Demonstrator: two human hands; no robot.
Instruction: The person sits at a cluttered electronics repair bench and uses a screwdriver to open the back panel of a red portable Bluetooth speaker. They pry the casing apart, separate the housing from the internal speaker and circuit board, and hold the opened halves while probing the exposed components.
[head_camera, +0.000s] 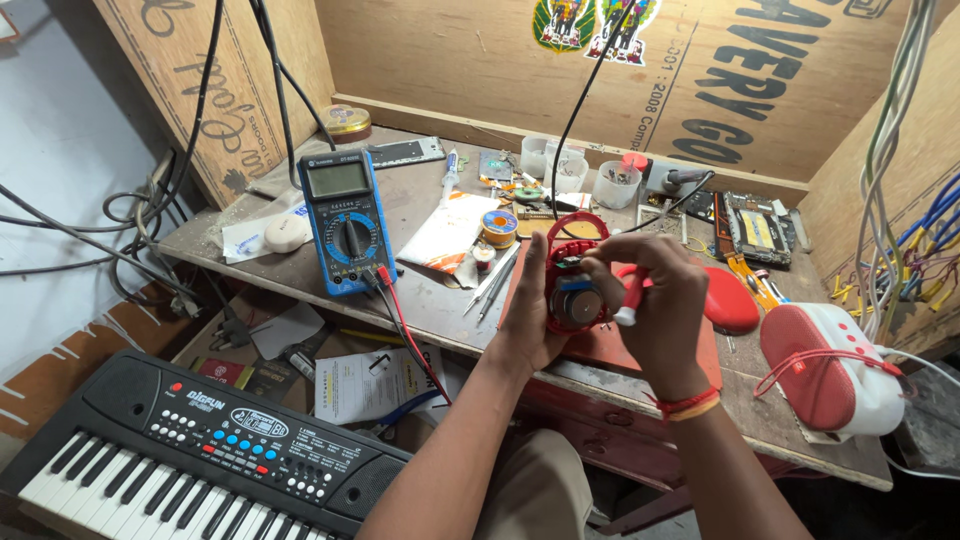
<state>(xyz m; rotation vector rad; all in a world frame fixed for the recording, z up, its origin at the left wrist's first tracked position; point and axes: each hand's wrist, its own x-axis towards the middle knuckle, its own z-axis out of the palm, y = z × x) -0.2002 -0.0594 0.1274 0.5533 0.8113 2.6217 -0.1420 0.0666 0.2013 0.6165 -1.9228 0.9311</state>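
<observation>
Now we hold the opened red device shell (574, 290) above the bench edge (450, 330), left hand (528, 318) cupped round its back, fingers closed on it. Our right hand (655, 300) pinches a red-handled screwdriver (630, 298), tip at the shell's inside. Blue multimeter (345, 220) left; red-and-white speaker (825, 370) right.

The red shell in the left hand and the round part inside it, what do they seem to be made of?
The red shell looks like moulded plastic: smooth, evenly coloured, slightly glossy. The round part inside seems to be metal, probably a speaker magnet: grey with a dull shine. The left hand cups the shell.
</observation>
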